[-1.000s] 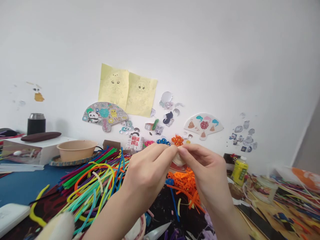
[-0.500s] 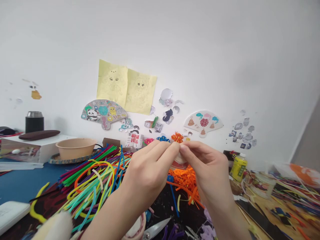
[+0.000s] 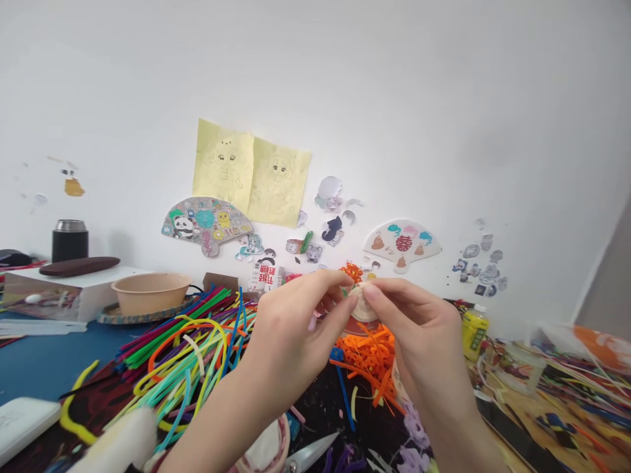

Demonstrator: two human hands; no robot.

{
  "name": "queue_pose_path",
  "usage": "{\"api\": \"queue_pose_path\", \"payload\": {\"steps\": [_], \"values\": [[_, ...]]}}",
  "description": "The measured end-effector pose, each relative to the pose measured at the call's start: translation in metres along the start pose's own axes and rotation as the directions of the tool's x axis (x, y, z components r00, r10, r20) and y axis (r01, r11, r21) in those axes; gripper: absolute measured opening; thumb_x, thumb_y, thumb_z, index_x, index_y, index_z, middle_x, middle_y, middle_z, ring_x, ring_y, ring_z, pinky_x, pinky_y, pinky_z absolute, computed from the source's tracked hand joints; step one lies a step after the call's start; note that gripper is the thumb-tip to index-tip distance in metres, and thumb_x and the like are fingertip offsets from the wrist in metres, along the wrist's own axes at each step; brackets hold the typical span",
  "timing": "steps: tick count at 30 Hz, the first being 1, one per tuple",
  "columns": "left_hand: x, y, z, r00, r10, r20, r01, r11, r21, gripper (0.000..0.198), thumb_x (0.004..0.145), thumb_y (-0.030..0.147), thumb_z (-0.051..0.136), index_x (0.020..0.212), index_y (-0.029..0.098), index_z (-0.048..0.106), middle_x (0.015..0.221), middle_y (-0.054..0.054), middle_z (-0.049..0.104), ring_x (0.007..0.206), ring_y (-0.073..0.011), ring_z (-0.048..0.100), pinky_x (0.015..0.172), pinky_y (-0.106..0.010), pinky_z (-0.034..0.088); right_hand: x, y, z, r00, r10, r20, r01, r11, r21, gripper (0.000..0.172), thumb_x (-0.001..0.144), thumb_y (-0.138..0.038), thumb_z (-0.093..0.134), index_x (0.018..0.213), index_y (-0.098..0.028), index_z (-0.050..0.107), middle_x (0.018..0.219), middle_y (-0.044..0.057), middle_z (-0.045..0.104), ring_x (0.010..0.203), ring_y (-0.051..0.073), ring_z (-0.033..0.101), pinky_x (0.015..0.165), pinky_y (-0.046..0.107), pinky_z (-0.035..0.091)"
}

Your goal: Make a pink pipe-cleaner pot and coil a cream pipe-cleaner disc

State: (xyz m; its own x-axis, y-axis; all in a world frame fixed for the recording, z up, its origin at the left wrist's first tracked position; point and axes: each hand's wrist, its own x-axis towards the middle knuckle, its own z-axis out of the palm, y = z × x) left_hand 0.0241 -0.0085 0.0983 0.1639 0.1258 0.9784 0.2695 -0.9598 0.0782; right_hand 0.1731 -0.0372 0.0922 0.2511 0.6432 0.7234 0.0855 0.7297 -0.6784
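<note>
Between our two hands, raised above the cluttered table near the middle of the view, sits a small pale round piece. Our left hand comes in from seven o'clock and our right hand from five o'clock, and their fingertips meet at the piece. The left thumb and forefinger pinch its edge at nine o'clock; the right thumb and forefinger close on it from three o'clock, so both hands are clamped on the same piece, close together and nearly touching. What the piece is made of we cannot tell, as the fingers hide most of it.

Below the hands, at six o'clock from the piece, lies a heap of orange pipe cleaner bits. At nine o'clock from the hands spreads a big tangle of coloured pipe cleaners, green, yellow, teal and orange. Beyond that, at ten o'clock, a tan bowl stands on a plate, well apart from us. A yellow bottle stands just beside the right hand at three o'clock. Scissors lie at the bottom edge, near the left forearm. On the wall at twelve o'clock hang two yellow drawings and paper fans.
</note>
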Motion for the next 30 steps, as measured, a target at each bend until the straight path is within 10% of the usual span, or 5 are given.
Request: {"api": "queue_pose_path", "payload": {"steps": [30], "values": [[-0.003, 0.0026, 0.0046, 0.993, 0.088, -0.08, -0.087, 0.996, 0.019, 0.014, 0.088, 0.009, 0.062, 0.095, 0.02, 0.065, 0.076, 0.004, 0.074, 0.065, -0.0087, 0.068, 0.064, -0.019, 0.054, 0.002, -0.0087, -0.0024, 0.991, 0.091, 0.097, -0.093, 0.996, 0.014, 0.009, 0.08, -0.029, 0.076, 0.083, -0.022, 0.08, 0.056, 0.0, 0.066, 0.048, 0.01, 0.056, 0.044, 0.02, 0.047]]}}
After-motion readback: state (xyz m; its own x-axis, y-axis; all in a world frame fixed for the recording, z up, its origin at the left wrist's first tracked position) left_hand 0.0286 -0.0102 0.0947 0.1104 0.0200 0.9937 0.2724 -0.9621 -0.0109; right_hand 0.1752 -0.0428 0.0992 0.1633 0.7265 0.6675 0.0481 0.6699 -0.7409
